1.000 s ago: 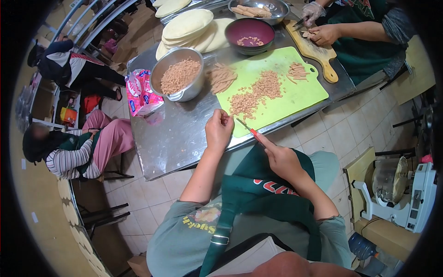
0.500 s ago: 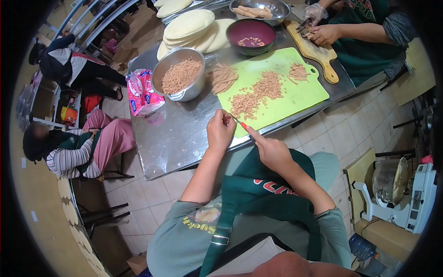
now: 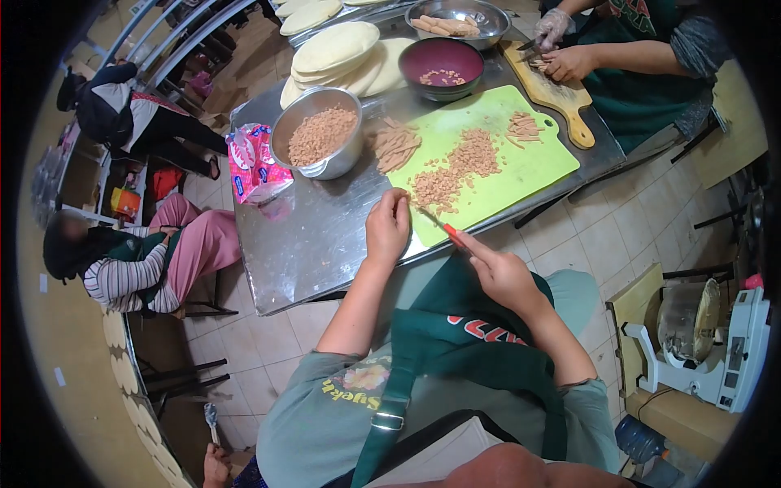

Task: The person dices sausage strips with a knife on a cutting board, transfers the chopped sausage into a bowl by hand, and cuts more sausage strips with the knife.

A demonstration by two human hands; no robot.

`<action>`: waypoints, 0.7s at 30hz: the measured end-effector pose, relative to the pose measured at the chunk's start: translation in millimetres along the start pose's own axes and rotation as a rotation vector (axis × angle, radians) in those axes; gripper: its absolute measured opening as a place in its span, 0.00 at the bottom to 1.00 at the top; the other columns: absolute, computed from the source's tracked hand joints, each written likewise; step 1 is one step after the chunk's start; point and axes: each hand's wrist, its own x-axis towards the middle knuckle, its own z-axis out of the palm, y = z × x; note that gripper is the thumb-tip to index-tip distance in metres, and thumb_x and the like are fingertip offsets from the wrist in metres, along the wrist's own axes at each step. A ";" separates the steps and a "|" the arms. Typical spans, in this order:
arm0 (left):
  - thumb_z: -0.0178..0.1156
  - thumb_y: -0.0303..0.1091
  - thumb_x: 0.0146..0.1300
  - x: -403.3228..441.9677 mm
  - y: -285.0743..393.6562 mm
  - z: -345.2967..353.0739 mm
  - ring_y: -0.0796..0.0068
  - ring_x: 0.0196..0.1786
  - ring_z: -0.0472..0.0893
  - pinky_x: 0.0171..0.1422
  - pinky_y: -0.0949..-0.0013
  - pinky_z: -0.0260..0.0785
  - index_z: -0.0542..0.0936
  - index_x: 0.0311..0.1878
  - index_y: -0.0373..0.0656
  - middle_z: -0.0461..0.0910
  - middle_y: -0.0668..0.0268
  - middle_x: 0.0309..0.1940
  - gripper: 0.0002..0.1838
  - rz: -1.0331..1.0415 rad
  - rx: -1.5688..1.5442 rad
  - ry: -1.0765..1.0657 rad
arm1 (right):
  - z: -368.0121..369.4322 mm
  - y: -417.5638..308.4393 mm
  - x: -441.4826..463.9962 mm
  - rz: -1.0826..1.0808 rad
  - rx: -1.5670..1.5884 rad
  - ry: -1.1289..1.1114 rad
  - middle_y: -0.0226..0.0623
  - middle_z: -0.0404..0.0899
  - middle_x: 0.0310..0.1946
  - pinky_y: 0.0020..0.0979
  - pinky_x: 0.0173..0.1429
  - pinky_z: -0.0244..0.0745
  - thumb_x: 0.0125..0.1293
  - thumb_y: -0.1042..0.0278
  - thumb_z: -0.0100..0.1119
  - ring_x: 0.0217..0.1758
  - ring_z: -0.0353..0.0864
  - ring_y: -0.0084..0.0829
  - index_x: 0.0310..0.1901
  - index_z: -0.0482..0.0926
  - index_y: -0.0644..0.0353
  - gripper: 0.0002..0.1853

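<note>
My right hand (image 3: 500, 272) is closed round the red handle of a small knife (image 3: 453, 235). Its blade points up and left, over the near edge of a lime-green cutting board (image 3: 521, 183). Beside the board's near left corner is my left hand (image 3: 388, 224), its fingers pressed together; whatever they pinch, if anything, is hidden. Diced sausage (image 3: 439, 185) is heaped on the board just beyond the blade. Sausage strips (image 3: 396, 146) lie at the board's left edge, and a smaller bunch of strips (image 3: 523, 128) rests near its far right corner.
A metal pot (image 3: 346, 154) of diced sausage stands left of the board, beside a pink packet (image 3: 256, 167). Behind are stacked flat dough rounds (image 3: 333, 49), a purple bowl (image 3: 439, 57) and a steel bowl (image 3: 496, 28). A co-worker cuts on a wooden board (image 3: 573, 106) at right.
My right hand has drawn the knife right and slightly down, away from my left fingers. At lower left, another person's hand with a white-handled utensil has come into view.
</note>
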 end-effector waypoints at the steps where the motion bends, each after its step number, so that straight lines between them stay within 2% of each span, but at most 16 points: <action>1: 0.57 0.27 0.59 0.6 1.2 -1.3 0.59 0.34 0.79 0.41 0.63 0.71 0.75 0.38 0.38 0.80 0.56 0.31 0.05 -0.030 -0.046 -0.016 | -1.9 0.0 1.3 0.013 -0.044 0.025 0.48 0.74 0.19 0.45 0.31 0.71 0.61 0.71 0.49 0.23 0.76 0.48 0.63 0.67 0.36 0.27; 2: 0.56 0.27 0.60 1.2 1.6 -2.6 0.58 0.39 0.79 0.45 0.63 0.70 0.76 0.41 0.38 0.81 0.55 0.35 0.07 -0.060 -0.093 -0.032 | -3.5 -0.1 2.5 0.026 -0.088 0.049 0.47 0.74 0.19 0.45 0.31 0.71 0.61 0.71 0.50 0.24 0.76 0.47 0.62 0.68 0.35 0.27; 3: 0.56 0.27 0.60 1.8 0.1 -3.6 0.58 0.39 0.79 0.45 0.63 0.70 0.76 0.41 0.38 0.81 0.55 0.35 0.07 -0.059 -0.094 -0.028 | -4.8 -0.6 3.9 0.022 -0.090 0.049 0.47 0.74 0.19 0.45 0.31 0.71 0.61 0.71 0.50 0.24 0.76 0.47 0.62 0.68 0.35 0.27; 5: 0.56 0.37 0.61 3.2 -4.1 -5.1 0.53 0.55 0.73 0.60 0.57 0.63 0.75 0.53 0.44 0.75 0.52 0.52 0.17 0.141 -0.011 -0.071 | -6.4 -2.1 6.8 0.028 -0.367 0.101 0.42 0.70 0.21 0.43 0.31 0.71 0.58 0.74 0.50 0.25 0.75 0.44 0.61 0.70 0.32 0.29; 6: 0.56 0.37 0.61 3.1 -0.6 -6.2 0.53 0.55 0.73 0.60 0.57 0.63 0.75 0.53 0.44 0.75 0.52 0.52 0.17 0.144 -0.010 -0.066 | -5.6 0.5 8.2 0.023 -0.368 0.103 0.42 0.70 0.21 0.43 0.31 0.71 0.58 0.74 0.50 0.25 0.75 0.44 0.61 0.70 0.32 0.29; 8: 0.56 0.47 0.60 0.9 7.7 -8.9 0.48 0.67 0.59 0.69 0.48 0.49 0.71 0.62 0.53 0.61 0.53 0.66 0.26 0.260 0.136 -0.215 | -2.1 8.1 11.4 -0.057 -0.494 0.233 0.37 0.66 0.24 0.41 0.34 0.67 0.55 0.75 0.51 0.29 0.72 0.39 0.59 0.72 0.30 0.30; 9: 0.56 0.57 0.58 1.9 7.6 -10.3 0.47 0.72 0.48 0.71 0.40 0.39 0.68 0.65 0.63 0.50 0.55 0.71 0.31 0.263 0.147 -0.334 | -2.7 7.7 12.7 -0.060 -0.495 0.234 0.37 0.66 0.24 0.41 0.34 0.67 0.55 0.75 0.51 0.29 0.72 0.39 0.59 0.72 0.30 0.30; 10: 0.56 0.57 0.58 1.2 9.6 -10.3 0.47 0.72 0.48 0.71 0.40 0.39 0.68 0.65 0.63 0.50 0.55 0.71 0.31 0.264 0.147 -0.332 | -3.6 7.2 13.4 -0.065 -0.535 0.233 0.37 0.66 0.25 0.40 0.36 0.64 0.55 0.76 0.51 0.31 0.71 0.38 0.58 0.73 0.30 0.30; 12: 0.55 0.62 0.56 -0.8 15.9 -8.8 0.48 0.74 0.44 0.71 0.37 0.36 0.69 0.64 0.65 0.49 0.55 0.71 0.32 0.403 0.368 -0.400 | -4.7 6.4 13.8 -0.068 -0.576 0.230 0.37 0.67 0.26 0.39 0.38 0.62 0.54 0.76 0.51 0.33 0.71 0.37 0.57 0.74 0.30 0.30; 13: 0.56 0.65 0.52 -1.7 13.1 -4.9 0.48 0.74 0.41 0.71 0.37 0.32 0.68 0.64 0.67 0.45 0.55 0.73 0.35 0.387 0.426 -0.417 | -4.9 5.7 13.4 -0.070 -0.567 0.233 0.37 0.66 0.26 0.38 0.39 0.60 0.54 0.76 0.50 0.33 0.70 0.37 0.56 0.75 0.31 0.29; 14: 0.56 0.65 0.52 -1.1 13.1 -4.0 0.48 0.74 0.41 0.71 0.37 0.32 0.68 0.64 0.67 0.45 0.55 0.73 0.35 0.386 0.423 -0.416 | -5.4 5.3 12.7 -0.072 -0.557 0.235 0.37 0.66 0.26 0.37 0.39 0.57 0.55 0.76 0.50 0.33 0.69 0.37 0.55 0.76 0.31 0.28; 18: 0.55 0.66 0.53 0.8 13.2 -0.7 0.48 0.74 0.41 0.71 0.36 0.31 0.67 0.65 0.64 0.45 0.54 0.72 0.36 0.278 0.452 -0.403 | -16.7 2.5 6.8 -0.083 -0.588 0.218 0.37 0.66 0.25 0.37 0.39 0.61 0.55 0.75 0.52 0.32 0.70 0.38 0.55 0.77 0.32 0.27; 20: 0.55 0.65 0.53 1.3 12.4 0.3 0.48 0.74 0.40 0.71 0.36 0.31 0.66 0.66 0.62 0.44 0.54 0.73 0.37 0.238 0.431 -0.398 | -22.8 6.1 2.9 0.026 -0.276 0.132 0.39 0.69 0.25 0.34 0.38 0.66 0.58 0.74 0.54 0.31 0.73 0.35 0.57 0.76 0.35 0.25; 21: 0.55 0.66 0.53 1.5 10.9 1.3 0.48 0.74 0.40 0.71 0.37 0.31 0.66 0.66 0.61 0.43 0.54 0.73 0.38 0.206 0.398 -0.380 | -17.0 17.1 2.6 0.026 -0.278 0.131 0.39 0.69 0.25 0.34 0.38 0.66 0.58 0.74 0.54 0.31 0.73 0.35 0.57 0.76 0.35 0.25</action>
